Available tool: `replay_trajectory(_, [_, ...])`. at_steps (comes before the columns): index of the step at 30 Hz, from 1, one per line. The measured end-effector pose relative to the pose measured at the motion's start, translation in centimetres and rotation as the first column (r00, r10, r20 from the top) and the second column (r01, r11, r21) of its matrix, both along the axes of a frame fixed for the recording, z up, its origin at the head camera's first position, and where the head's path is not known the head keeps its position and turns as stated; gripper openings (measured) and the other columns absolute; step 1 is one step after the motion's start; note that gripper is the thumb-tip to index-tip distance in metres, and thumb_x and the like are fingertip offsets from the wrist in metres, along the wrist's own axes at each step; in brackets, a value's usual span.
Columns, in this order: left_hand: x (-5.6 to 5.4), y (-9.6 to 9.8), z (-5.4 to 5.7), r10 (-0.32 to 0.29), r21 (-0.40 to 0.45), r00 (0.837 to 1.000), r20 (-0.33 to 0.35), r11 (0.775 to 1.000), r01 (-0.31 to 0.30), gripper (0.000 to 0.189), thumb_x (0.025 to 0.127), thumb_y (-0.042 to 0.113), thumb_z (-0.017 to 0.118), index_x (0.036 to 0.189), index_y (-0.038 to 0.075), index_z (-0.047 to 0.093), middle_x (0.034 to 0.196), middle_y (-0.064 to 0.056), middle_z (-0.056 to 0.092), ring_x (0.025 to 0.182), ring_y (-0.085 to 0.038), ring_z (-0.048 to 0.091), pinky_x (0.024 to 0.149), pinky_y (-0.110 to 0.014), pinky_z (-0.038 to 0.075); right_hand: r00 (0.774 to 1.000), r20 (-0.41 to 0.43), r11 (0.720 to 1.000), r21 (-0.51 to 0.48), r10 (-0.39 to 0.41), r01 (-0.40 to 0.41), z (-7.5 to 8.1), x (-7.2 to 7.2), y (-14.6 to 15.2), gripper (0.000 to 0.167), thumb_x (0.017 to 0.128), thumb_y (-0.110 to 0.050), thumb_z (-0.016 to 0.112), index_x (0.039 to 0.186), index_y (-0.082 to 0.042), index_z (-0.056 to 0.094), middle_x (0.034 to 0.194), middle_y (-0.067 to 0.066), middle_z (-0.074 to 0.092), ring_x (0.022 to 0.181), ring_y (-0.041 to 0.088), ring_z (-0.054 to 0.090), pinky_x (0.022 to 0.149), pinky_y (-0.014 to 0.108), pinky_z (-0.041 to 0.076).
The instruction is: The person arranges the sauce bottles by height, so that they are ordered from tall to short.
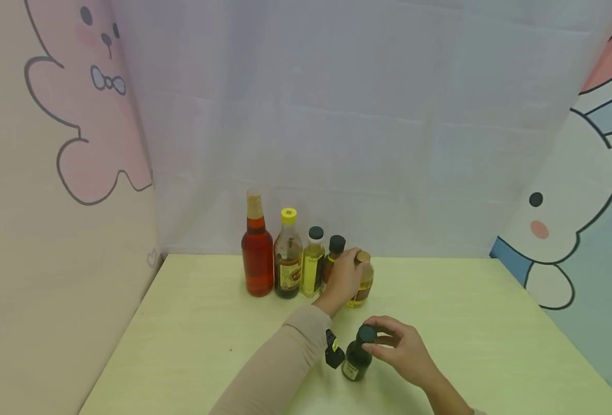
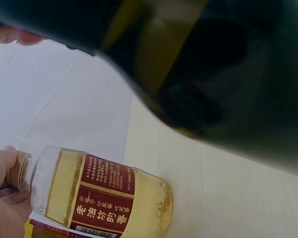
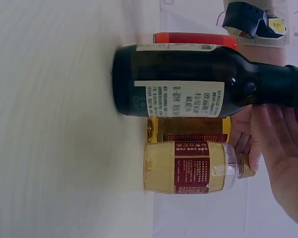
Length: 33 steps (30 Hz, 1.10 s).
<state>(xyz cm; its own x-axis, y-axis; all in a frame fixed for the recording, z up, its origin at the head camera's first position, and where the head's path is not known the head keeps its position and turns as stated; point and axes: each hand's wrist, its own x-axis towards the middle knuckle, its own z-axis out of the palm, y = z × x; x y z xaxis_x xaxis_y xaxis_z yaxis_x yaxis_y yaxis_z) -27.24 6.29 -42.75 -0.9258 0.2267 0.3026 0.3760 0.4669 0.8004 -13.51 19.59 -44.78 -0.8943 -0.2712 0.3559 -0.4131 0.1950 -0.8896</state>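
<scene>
My left hand (image 1: 343, 275) reaches to the back of the table and pinches the tan cap of an oil bottle (image 2: 104, 193). That bottle is clear, holds pale yellow oil and carries a dark red label. Nearer the front, my right hand (image 1: 401, 351) grips a dark green glass bottle (image 3: 184, 82) by its cap and neck. This bottle is close to upright, with pale labels on its body. In the left wrist view it looms large and blurred across the top. My left forearm passes to the left of it.
Left of the oil bottle stand, in a row, a tall red bottle (image 1: 257, 259), a yellow-capped dark sauce bottle (image 1: 288, 265), a dark-capped yellow oil bottle (image 1: 313, 262) and a black-capped bottle (image 1: 337, 244) partly hidden by my left hand. A white curtain (image 1: 311, 115) hangs behind the pale table (image 1: 196, 334).
</scene>
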Motion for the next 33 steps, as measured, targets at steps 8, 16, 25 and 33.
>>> replay_trajectory(8, [0.2,-0.1,0.1,-0.012,0.005,1.000,0.011,1.000,0.012,0.031,0.100,0.020,0.059,0.126,0.005,0.059,0.118,-0.009,0.060,0.109,-0.023,0.059,0.091,-0.037,0.050,0.989,0.112,0.995,-0.014,-0.101,0.103,0.4,0.3,0.0,0.030,0.082,0.001,0.076,0.109,0.008,0.065,0.103,0.014,0.066,0.091,0.016,0.066,0.074,0.034,0.057])
replay_trajectory(16, [0.2,-0.1,0.0,-0.005,0.000,1.000,-0.003,1.000,0.005,0.030,0.099,0.020,0.059,0.125,0.004,0.060,0.116,-0.009,0.061,0.108,-0.022,0.059,0.091,-0.036,0.049,0.966,0.171,0.980,-0.014,-0.194,0.200,0.8,0.1,0.2,0.030,0.079,0.003,0.078,0.107,0.008,0.067,0.102,0.017,0.066,0.091,0.014,0.066,0.073,0.033,0.057])
replay_trajectory(25, [0.1,-0.1,0.2,-0.001,-0.003,1.000,0.018,1.000,0.002,0.032,0.100,0.021,0.058,0.128,0.004,0.058,0.120,-0.009,0.059,0.113,-0.023,0.057,0.095,-0.038,0.047,0.940,0.199,0.960,0.019,-0.277,0.279,1.7,-0.5,0.6,0.032,0.079,0.001,0.078,0.108,0.008,0.067,0.103,0.017,0.067,0.092,0.013,0.066,0.076,0.029,0.056])
replay_trajectory(33, [0.1,-0.1,0.0,-0.008,0.001,1.000,0.015,1.000,0.008,0.031,0.100,0.020,0.059,0.126,0.004,0.059,0.119,-0.009,0.060,0.111,-0.023,0.058,0.093,-0.036,0.049,0.931,0.197,0.951,0.029,-0.307,0.307,2.1,-0.8,0.9,0.032,0.081,-0.003,0.079,0.109,0.007,0.067,0.103,0.015,0.068,0.094,0.011,0.065,0.078,0.027,0.055])
